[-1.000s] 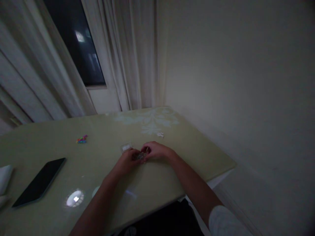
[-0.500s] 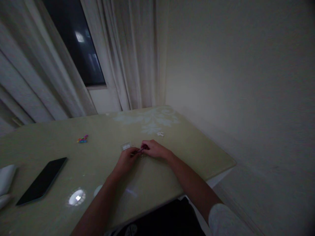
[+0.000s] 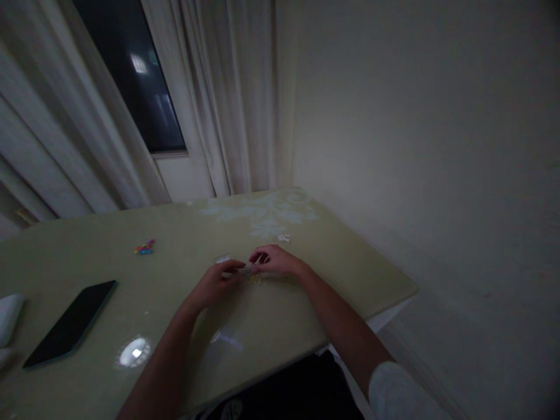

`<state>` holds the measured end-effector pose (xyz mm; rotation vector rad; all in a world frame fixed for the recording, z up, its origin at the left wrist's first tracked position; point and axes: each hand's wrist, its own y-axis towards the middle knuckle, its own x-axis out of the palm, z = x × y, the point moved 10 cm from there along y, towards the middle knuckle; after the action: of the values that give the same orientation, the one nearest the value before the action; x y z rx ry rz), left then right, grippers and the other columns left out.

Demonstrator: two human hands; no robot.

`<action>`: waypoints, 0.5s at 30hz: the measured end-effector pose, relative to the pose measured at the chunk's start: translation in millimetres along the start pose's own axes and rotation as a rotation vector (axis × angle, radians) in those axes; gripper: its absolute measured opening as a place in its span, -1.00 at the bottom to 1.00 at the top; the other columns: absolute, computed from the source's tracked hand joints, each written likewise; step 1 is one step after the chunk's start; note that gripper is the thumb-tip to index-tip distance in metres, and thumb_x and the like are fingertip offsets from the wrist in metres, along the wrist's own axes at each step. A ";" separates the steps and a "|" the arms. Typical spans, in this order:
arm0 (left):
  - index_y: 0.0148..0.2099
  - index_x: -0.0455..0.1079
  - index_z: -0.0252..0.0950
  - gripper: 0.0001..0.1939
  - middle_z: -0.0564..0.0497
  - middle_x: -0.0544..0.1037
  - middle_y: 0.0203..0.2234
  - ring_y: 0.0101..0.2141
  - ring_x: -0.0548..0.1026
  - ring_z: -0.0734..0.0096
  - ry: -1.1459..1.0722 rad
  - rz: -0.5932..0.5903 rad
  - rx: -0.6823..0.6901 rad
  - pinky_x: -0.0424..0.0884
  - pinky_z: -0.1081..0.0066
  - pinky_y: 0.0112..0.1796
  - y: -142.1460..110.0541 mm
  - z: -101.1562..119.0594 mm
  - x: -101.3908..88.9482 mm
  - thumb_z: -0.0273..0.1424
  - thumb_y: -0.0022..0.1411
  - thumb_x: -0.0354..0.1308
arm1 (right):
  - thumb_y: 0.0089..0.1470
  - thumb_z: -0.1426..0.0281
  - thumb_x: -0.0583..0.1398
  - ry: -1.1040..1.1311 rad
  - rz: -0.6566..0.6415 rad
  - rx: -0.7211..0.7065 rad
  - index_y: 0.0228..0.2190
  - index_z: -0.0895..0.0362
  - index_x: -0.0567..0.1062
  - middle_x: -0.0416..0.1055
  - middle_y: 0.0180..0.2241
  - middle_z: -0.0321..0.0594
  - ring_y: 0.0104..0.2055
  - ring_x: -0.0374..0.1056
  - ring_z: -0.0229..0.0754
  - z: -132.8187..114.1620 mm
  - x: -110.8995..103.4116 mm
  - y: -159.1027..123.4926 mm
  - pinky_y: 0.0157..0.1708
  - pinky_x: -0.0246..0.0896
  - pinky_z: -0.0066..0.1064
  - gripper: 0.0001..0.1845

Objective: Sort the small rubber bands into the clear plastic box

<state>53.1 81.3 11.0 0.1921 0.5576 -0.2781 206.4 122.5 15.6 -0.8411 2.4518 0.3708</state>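
Note:
My left hand (image 3: pixel 216 282) is over the table with thumb and forefinger apart, and I see nothing held between them. My right hand (image 3: pixel 276 260) is opposite, its fingers curled toward the thumb. A tiny pale thing seems to be at its fingertips, too small and dim to name. Just below the fingertips lies a small heap of yellowish loop-shaped pieces (image 3: pixel 255 280) on the table. Behind my left hand is a small clear box (image 3: pixel 223 257), partly hidden by that hand. Some small white pieces (image 3: pixel 284 238) lie beyond my right hand.
Brightly coloured small pieces (image 3: pixel 144 248) lie in a cluster farther left. A dark flat tablet or phone (image 3: pixel 71 324) rests at the left, beside a white object (image 3: pixel 9 315). The glossy table (image 3: pixel 280 332) borders a wall at right and curtains (image 3: pixel 245 105) behind.
My hands were together on a thin dark or reddish strand; now they are slightly apart. My left hand has shifted left and its fingers have opened. More of the yellowish pieces shows.

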 end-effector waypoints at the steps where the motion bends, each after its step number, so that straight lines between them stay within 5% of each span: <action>1: 0.01 0.61 -0.26 -0.51 -0.17 0.70 -0.08 -0.09 0.64 0.01 0.010 -0.005 -0.004 0.60 0.18 -0.16 -1.3 -1.3 -1.0 -0.15 0.06 0.36 | -0.03 0.36 0.51 -0.029 -0.015 0.002 -0.07 0.20 0.63 0.55 -0.25 -0.19 -0.27 0.44 -0.20 1.8 0.5 -0.2 -0.23 0.32 -0.42 -0.54; 4: 0.04 0.59 -0.29 -0.41 -0.20 0.68 -0.08 -0.14 0.64 0.02 0.031 -0.011 -0.007 0.60 0.19 -0.20 -3.1 -4.4 0.0 -0.20 -0.08 0.44 | -0.23 0.35 0.60 -0.154 -0.062 -0.019 -0.04 0.19 0.64 0.49 -0.15 -0.16 -0.25 0.38 -0.21 2.2 4.9 -0.9 -0.22 0.31 -0.42 -0.34; 10: 0.03 0.60 -0.28 -0.46 -0.15 0.66 -0.14 -0.17 0.65 0.08 0.061 -0.001 0.010 0.59 0.19 -0.13 2.5 -2.0 15.7 -0.15 0.02 0.38 | 0.08 0.37 0.46 -0.271 -0.092 -0.132 -0.14 0.18 0.64 0.46 -0.24 -0.22 -0.25 0.36 -0.21 -18.3 20.2 -1.5 -0.21 0.24 -0.44 -0.71; 15: -0.03 0.63 -0.23 -0.63 -0.15 0.67 -0.17 -0.17 0.62 0.07 0.135 0.070 0.035 0.55 0.19 -0.12 4.9 7.9 16.2 -0.19 0.16 0.27 | 0.12 0.48 0.37 -0.348 -0.021 -0.130 -0.30 0.20 0.59 0.42 -0.31 -0.23 -0.27 0.28 -0.19 -27.6 26.2 -0.1 -0.21 0.15 -0.41 -0.91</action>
<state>71.7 80.6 9.3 0.2652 0.6790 -0.2074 178.3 98.3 24.0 -0.7800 2.1132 0.6188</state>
